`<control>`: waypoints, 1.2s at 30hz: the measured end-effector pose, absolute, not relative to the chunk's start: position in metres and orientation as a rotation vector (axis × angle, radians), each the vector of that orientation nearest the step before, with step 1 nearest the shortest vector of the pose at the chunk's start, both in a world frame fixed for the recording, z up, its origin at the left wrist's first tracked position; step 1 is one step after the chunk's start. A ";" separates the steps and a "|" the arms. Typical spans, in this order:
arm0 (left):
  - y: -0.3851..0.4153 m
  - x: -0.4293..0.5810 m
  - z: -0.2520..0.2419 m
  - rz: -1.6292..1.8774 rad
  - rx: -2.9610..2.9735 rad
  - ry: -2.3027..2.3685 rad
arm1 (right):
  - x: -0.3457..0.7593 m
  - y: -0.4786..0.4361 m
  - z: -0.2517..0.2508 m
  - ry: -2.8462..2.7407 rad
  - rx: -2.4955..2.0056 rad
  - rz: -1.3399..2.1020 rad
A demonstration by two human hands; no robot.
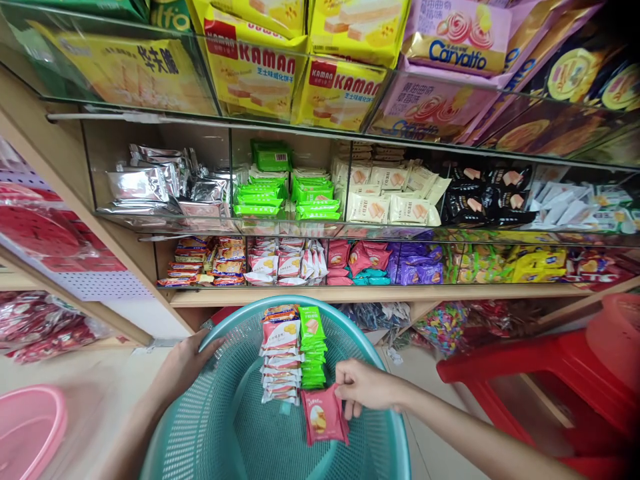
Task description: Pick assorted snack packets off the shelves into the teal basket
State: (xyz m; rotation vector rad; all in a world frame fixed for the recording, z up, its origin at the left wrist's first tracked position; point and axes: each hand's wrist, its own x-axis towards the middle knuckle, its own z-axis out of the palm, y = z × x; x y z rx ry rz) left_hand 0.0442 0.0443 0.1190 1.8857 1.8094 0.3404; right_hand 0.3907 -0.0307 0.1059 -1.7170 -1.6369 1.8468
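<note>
A large teal plastic basket (200,413) with mesh walls stands below the shelves. My left hand (193,360) grips its rim on the left, thumb over the inner side. Between the thumb and fingers of my right hand (363,387) is a red snack packet (324,415), held by its edge inside the basket. Beyond it lie a row of white-and-pink snack packets (281,360) and a row of green snack packets (313,347), side by side. An orange packet (280,312) shows at the far end of the white-and-pink row.
Glass-fronted shelves hold silver packets (145,183), cream packets (367,207), black packets (467,200), purple packets (420,263) and larger yellow wafer bags (255,67). A red plastic stool (525,353) stands at right, a pink basin (33,427) at left.
</note>
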 end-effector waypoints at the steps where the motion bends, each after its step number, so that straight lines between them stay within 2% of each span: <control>1: 0.045 0.044 0.119 0.341 1.886 1.812 | 0.390 -0.031 0.104 -1.657 -1.755 1.802; 8: 0.046 0.042 0.115 0.336 1.885 1.786 | 0.388 -0.036 0.091 -1.879 -1.992 1.426; 15: 0.047 0.042 0.115 0.332 1.889 1.808 | 0.382 -0.040 0.099 -2.149 -2.103 1.063; 27: 0.044 0.043 0.117 0.311 1.878 1.788 | 0.372 -0.054 0.123 -2.429 -2.210 0.758; 29: 0.044 0.044 0.118 0.303 1.875 1.795 | 0.371 -0.059 0.123 -2.552 -2.060 0.642; 33: 0.045 0.045 0.118 0.289 1.867 1.811 | 0.365 -0.070 0.111 -2.867 -1.447 0.416; 36: 0.045 0.045 0.118 0.283 1.867 1.813 | 0.356 -0.076 0.091 -2.976 -1.309 0.241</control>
